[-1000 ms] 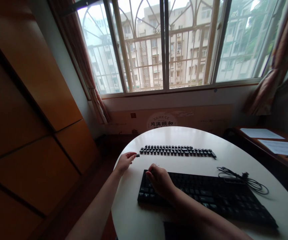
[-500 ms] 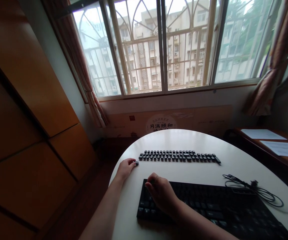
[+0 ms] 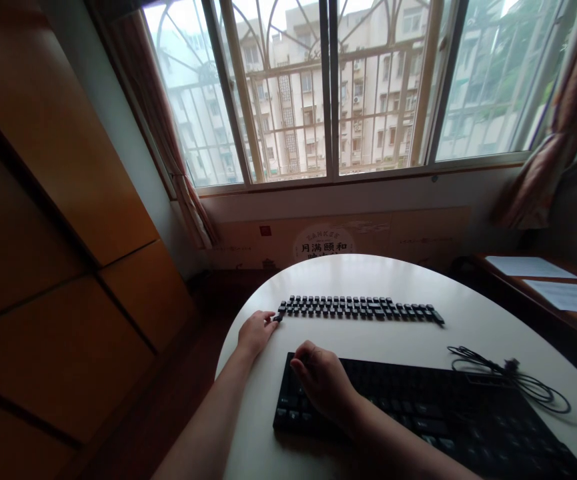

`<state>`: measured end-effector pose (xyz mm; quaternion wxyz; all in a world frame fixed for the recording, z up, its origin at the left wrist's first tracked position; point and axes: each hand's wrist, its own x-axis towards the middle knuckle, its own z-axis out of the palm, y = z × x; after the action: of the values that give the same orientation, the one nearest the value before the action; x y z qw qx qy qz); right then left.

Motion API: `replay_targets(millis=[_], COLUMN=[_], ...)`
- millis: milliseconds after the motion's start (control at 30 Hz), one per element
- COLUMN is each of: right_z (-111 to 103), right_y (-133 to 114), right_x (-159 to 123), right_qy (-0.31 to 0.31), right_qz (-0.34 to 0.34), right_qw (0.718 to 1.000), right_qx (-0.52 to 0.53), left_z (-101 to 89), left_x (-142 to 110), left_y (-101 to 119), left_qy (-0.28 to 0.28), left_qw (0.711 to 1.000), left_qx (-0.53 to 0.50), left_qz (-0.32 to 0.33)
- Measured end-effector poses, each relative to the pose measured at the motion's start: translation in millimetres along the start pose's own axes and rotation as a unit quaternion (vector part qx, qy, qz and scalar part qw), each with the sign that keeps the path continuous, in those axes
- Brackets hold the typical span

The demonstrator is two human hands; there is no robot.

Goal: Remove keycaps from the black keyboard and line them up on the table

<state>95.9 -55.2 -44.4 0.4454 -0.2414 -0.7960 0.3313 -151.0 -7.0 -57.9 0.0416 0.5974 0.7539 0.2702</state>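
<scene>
My left hand (image 3: 257,333) is at the left end of the rows of loose keycaps, pinching a dark keycap (image 3: 277,319) between thumb and fingers. That keycap is close beside the leftmost part of the rows of black keycaps (image 3: 363,307) laid out on the white table (image 3: 368,340). Over the upper left part of a black keyboard (image 3: 418,407), my right hand (image 3: 325,377) is closed, its fingers curled toward the thumb. Whatever those fingers may hold is hidden. Part of the keyboard lies under my right hand and forearm.
A coiled black cable (image 3: 523,383) rests behind the keyboard on the right. Beyond the round table's right edge, sheets of paper (image 3: 563,295) lie on a brown surface. Wooden cabinets (image 3: 58,267) stand at left, and a barred window (image 3: 328,100) is ahead.
My left hand has moved slightly forward and right, bringing its keycap up to the left end of the rows. My right hand stays nearly still over the keyboard.
</scene>
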Motion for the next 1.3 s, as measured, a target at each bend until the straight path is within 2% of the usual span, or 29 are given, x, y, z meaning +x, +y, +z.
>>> replay_targets(millis=[333,600,933,1300], right_z=[-1.1,-0.4,-3.7,-2.1], right_y=[-3.2,-2.6,-6.1,-4.5], right_x=[0.2,0.6,1.4,1.3], right_qy=[-0.004,0.001,-0.011,-0.008], right_qz=[-0.006,-0.009,-0.009,-0.013], right_qw=[1.000,1.000,1.000,1.000], right_qx=[-0.003,0.000,0.005,-0.016], left_z=[-3.9,-9.8,-9.2,-0.4], left_x=[-1.3,-7.6,-9.1,-2.2], left_y=[0.8,-2.3,5.4,8.2], left_qy=[-0.001,-0.024,0.013,0.028], left_qw=[0.999,0.998,0.993,0.994], left_qx=[0.032,0.008,-0.011,0.007], left_qz=[0.034,0.056,0.114,0.104])
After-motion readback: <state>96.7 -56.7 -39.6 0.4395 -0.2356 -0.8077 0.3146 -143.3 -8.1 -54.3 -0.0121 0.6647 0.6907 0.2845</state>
